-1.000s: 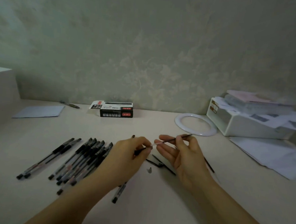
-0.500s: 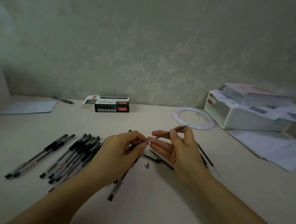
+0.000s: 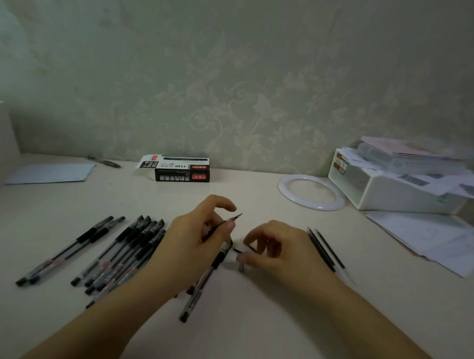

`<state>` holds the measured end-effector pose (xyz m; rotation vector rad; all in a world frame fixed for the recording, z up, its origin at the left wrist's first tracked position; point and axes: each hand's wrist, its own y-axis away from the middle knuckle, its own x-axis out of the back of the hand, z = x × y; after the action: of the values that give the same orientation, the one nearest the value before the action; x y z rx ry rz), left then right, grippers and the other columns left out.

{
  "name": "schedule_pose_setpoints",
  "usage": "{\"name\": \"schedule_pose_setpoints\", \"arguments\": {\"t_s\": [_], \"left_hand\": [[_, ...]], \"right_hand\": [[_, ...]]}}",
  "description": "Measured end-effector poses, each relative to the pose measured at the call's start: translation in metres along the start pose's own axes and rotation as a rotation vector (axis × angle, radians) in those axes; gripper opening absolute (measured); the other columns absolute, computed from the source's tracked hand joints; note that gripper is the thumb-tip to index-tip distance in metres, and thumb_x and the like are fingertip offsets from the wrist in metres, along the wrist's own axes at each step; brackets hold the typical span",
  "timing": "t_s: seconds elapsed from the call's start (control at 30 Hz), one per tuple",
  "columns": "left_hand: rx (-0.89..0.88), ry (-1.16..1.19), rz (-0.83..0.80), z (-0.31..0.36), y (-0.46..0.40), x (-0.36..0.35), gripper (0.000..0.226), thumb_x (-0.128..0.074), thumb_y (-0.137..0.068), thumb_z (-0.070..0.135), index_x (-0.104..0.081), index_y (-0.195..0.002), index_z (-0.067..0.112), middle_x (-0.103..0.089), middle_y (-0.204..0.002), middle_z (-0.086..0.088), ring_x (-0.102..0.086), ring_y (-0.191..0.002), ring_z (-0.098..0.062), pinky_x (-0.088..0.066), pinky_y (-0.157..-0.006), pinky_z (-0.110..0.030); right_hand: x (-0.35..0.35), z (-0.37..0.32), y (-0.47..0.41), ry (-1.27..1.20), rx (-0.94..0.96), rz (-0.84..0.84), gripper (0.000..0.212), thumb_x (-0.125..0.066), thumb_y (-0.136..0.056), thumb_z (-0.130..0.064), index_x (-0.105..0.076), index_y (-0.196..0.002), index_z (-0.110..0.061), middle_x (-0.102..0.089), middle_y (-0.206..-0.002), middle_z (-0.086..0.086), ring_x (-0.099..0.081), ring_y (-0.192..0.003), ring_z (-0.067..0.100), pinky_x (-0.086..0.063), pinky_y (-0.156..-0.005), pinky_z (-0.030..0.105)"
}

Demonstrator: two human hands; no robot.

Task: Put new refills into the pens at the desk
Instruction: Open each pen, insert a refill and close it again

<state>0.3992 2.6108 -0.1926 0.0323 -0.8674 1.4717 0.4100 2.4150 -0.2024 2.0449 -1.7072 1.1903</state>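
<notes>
— Both hands are lower than a second ago, and they are no longer sharing the refill (image 3: 229, 222); what is each doing?

— Left hand (image 3: 199, 232) is pinching it alone, tip angled up, probably keeping it ready. Right hand (image 3: 276, 249), fingers curled, is pinching a thin dark piece (image 3: 247, 246) above the counter (image 3: 248, 332), just beside the open pen barrel (image 3: 207, 277).

Bare forearms, no sleeves, two hands
</notes>
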Motion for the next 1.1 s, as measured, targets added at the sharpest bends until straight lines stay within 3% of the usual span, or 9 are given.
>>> {"name": "schedule_pose_setpoints", "arguments": {"t_s": [0.07,0.13,0.27,0.37,0.5,0.7,0.97,1.1], "left_hand": [[0.010,-0.015,-0.002,-0.001,0.000,0.001,0.014,-0.057,-0.092,0.029,-0.056,-0.098,0.041,-0.066,-0.077,0.017,-0.061,-0.066,-0.007,-0.048,-0.062,-0.014],[0.015,-0.032,-0.021,-0.002,0.000,0.002,0.013,-0.057,-0.093,0.027,-0.058,-0.094,0.040,-0.065,-0.077,0.016,-0.060,-0.067,-0.007,-0.049,-0.065,-0.016],[0.007,-0.109,-0.051,-0.007,0.001,0.002,0.011,-0.058,-0.093,0.026,-0.061,-0.092,0.036,-0.061,-0.066,0.016,-0.054,-0.060,0.002,-0.041,-0.058,-0.009],[-0.006,-0.181,-0.080,-0.009,0.001,0.001,0.009,-0.058,-0.093,0.028,-0.062,-0.093,0.035,-0.057,-0.064,0.017,-0.054,-0.065,0.005,-0.040,-0.060,-0.007],[-0.024,-0.216,-0.104,-0.010,0.002,0.000,0.009,-0.057,-0.092,0.030,-0.061,-0.092,0.038,-0.060,-0.070,0.014,-0.056,-0.068,0.003,-0.040,-0.059,-0.008],[-0.063,-0.182,-0.129,-0.009,0.002,-0.001,0.010,-0.059,-0.091,0.028,-0.062,-0.089,0.037,-0.062,-0.067,0.015,-0.057,-0.060,-0.001,-0.039,-0.056,-0.008],[-0.043,-0.212,-0.141,-0.010,0.000,0.002,0.007,-0.059,-0.091,0.031,-0.063,-0.091,0.037,-0.066,-0.073,0.014,-0.059,-0.071,0.002,-0.041,-0.061,-0.007],[-0.090,-0.214,-0.169,-0.007,0.002,0.001,0.008,-0.061,-0.090,0.029,-0.064,-0.090,0.036,-0.066,-0.072,0.017,-0.060,-0.072,0.003,-0.040,-0.062,-0.005]], "right_hand": [[-0.004,0.000,0.002,0.126,0.030,-0.091,0.037,-0.075,-0.068,-0.061,-0.070,-0.091,-0.032,-0.059,-0.081,-0.011,-0.054,-0.075,0.003,-0.042,-0.065,0.015],[-0.008,0.000,0.002,0.167,0.060,-0.123,0.024,-0.077,-0.077,-0.049,-0.071,-0.089,-0.030,-0.058,-0.081,-0.010,-0.054,-0.075,0.003,-0.042,-0.067,0.013],[-0.011,0.000,0.003,0.173,0.081,-0.103,0.010,-0.073,-0.086,-0.033,-0.070,-0.087,-0.023,-0.061,-0.079,-0.011,-0.054,-0.072,0.002,-0.040,-0.068,0.011],[-0.010,-0.001,0.002,-0.071,-0.008,0.048,0.004,-0.072,-0.087,-0.021,-0.070,-0.084,-0.022,-0.069,-0.075,-0.009,-0.063,-0.070,0.003,-0.047,-0.066,0.012],[-0.007,0.000,-0.002,-0.495,-0.146,0.166,0.010,-0.070,-0.087,-0.005,-0.072,-0.087,-0.015,-0.073,-0.075,0.003,-0.069,-0.066,0.011,-0.053,-0.062,0.016],[-0.014,-0.002,0.000,-0.580,-0.108,0.061,0.011,-0.072,-0.086,-0.005,-0.074,-0.088,-0.016,-0.074,-0.079,0.007,-0.071,-0.072,0.015,-0.056,-0.068,0.022],[-0.009,-0.001,-0.002,-0.586,-0.106,0.102,0.015,-0.072,-0.085,-0.004,-0.074,-0.085,-0.019,-0.073,-0.075,0.003,-0.071,-0.069,0.014,-0.054,-0.066,0.020],[-0.012,-0.003,0.000,-0.597,-0.054,0.029,0.015,-0.073,-0.086,-0.005,-0.074,-0.087,-0.020,-0.074,-0.078,0.005,-0.071,-0.074,0.017,-0.055,-0.069,0.022]]}}
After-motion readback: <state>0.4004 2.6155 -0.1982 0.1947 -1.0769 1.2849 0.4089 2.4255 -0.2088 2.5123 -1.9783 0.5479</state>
